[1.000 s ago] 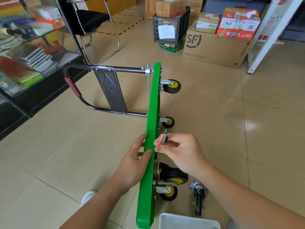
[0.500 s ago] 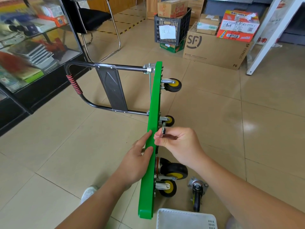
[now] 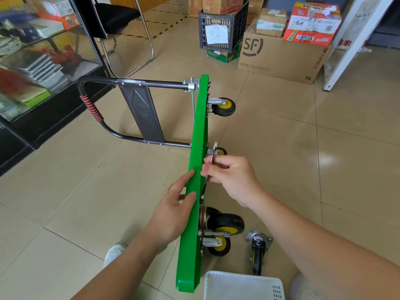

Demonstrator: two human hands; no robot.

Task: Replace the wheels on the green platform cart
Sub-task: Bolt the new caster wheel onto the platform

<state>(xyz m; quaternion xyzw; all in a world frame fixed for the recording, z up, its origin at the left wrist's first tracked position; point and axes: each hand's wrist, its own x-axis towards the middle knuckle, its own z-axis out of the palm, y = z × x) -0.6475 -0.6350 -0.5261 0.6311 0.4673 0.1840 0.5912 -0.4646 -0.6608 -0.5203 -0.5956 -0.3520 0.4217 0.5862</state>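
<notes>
floor [image 3: 281,148], green cart [image 3: 198,126] edge-up pointing away, left hand [image 3: 173,211] flat, right hand [image 3: 233,180] pinching wrench [image 3: 214,149]

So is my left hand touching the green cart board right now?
Touching. The head view shows the left hand resting on the green board, with the thumb across its upper edge and the fingers against its left face, no gap.

Single head camera looks steeply down, close above the floor [image 3: 281,148]
</notes>
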